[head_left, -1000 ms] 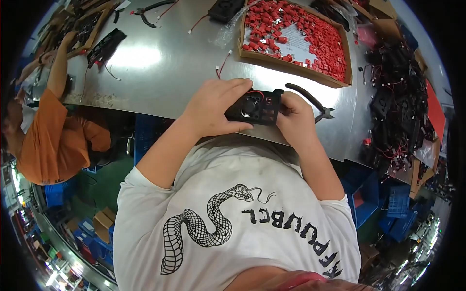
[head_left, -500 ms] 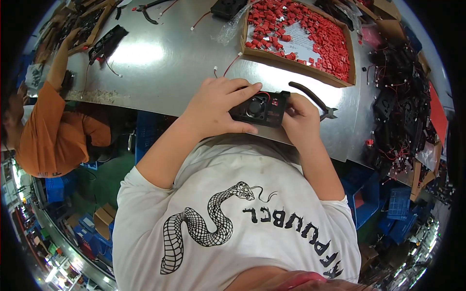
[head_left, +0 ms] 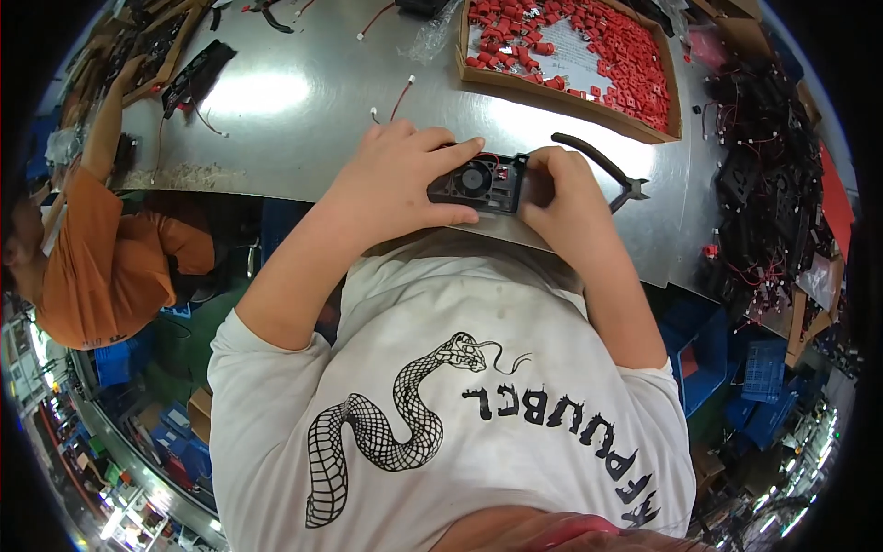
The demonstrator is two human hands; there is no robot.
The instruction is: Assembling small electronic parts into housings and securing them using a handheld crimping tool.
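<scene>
Just past the right hand [head_left: 572, 189] lie the black-handled pliers [head_left: 631, 187], curving round its far side, the closest obstacle on the metal table [head_left: 313, 120]! Farther beyond that hand sits a cardboard box [head_left: 552, 101] crowded with red parts [head_left: 635, 83]; well off to its right, a dark heap of housings and wires [head_left: 750, 184]. Beyond the left hand [head_left: 395, 179], a thin red lead [head_left: 401, 99], then a crumpled clear bag [head_left: 430, 39]; far to its left, another black unit [head_left: 198, 75]. And centre stage, between both hands at the table's near edge, the black housing [head_left: 506, 190]: fan [head_left: 475, 179] facing up, long axis running from left hand to right, right end angled slightly toward the body. The left hand has a firm wrap on the left end, thumb along the near edge, fingers over the far one. The right hand is half curled at the opposite end; whether it grips anything, one cannot tell.
</scene>
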